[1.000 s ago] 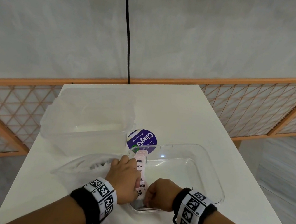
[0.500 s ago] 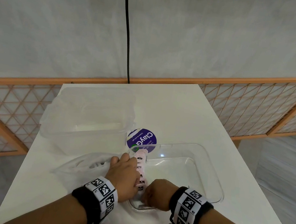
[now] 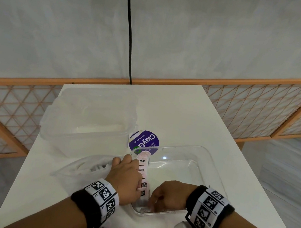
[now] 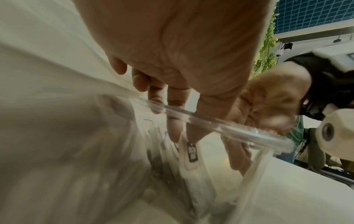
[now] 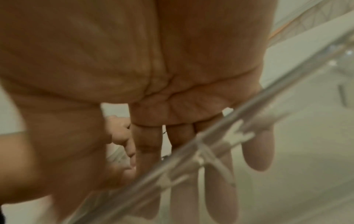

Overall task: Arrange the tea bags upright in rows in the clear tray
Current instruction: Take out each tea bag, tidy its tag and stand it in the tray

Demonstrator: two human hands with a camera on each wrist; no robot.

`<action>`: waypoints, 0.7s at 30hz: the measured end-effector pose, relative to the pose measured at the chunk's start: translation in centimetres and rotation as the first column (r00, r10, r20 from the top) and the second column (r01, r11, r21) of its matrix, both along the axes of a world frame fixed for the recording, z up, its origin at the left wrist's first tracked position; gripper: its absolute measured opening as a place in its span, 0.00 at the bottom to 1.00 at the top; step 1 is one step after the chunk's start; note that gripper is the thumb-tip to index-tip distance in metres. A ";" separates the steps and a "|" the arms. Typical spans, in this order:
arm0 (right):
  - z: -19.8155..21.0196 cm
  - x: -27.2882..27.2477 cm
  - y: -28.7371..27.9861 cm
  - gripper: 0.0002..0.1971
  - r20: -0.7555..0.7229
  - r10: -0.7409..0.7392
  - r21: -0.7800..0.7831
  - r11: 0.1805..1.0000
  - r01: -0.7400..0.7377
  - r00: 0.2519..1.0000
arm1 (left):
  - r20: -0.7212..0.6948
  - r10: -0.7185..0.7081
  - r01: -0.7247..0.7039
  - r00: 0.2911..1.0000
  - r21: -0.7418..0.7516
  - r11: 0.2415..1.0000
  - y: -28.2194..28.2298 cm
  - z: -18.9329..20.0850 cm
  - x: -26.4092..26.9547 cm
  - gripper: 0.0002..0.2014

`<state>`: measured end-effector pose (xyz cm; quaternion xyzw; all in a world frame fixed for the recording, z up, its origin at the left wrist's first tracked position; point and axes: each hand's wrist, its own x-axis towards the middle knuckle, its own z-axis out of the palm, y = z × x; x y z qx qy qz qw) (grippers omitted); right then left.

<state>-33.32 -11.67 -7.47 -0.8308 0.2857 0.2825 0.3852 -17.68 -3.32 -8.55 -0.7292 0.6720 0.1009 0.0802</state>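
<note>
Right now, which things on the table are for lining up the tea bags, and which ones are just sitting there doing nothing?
For the job:
- clear tray
- row of tea bags standing along its left wall
- left hand, steadying the row
- right hand, reaching into the tray's near corner

Just lying about:
- frosted plastic box
- purple round sticker
- black cable on the wall
</note>
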 end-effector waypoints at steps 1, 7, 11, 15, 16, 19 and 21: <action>0.1 0.0 0.2 0.17 0.001 -0.014 0.031 0.999 0.014 1.000 | 0.000 0.001 -0.001 1.000 -0.005 1.000 0.0 0.1 0.1 0.12; -0.4 0.2 0.7 0.20 0.057 -0.038 0.021 0.999 0.037 0.998 | -0.071 0.034 -0.037 0.997 -0.041 0.998 0.0 0.4 0.2 0.07; -0.3 0.2 0.7 0.15 0.112 -0.073 0.031 0.997 0.070 0.991 | -0.116 0.046 -0.056 0.992 -0.083 0.995 0.2 0.2 0.6 0.08; -0.5 0.5 0.7 0.11 0.132 -0.090 0.009 0.996 0.090 0.987 | -0.186 0.078 -0.108 0.979 -0.157 0.982 0.5 0.0 1.4 0.09; -0.5 0.6 0.8 0.11 0.139 -0.093 0.004 0.996 0.094 0.986 | -0.202 0.089 -0.122 0.975 -0.157 0.980 0.6 0.1 1.6 0.11; -0.7 1.0 0.9 0.12 0.156 -0.083 -0.048 0.995 0.092 0.984 | -0.221 0.113 -0.147 0.969 -0.143 0.979 0.8 0.0 1.9 0.12; -0.7 1.3 1.1 0.12 0.167 -0.060 -0.116 0.990 0.080 0.984 | -0.221 0.121 -0.156 0.968 -0.150 0.976 1.0 -0.1 2.0 0.08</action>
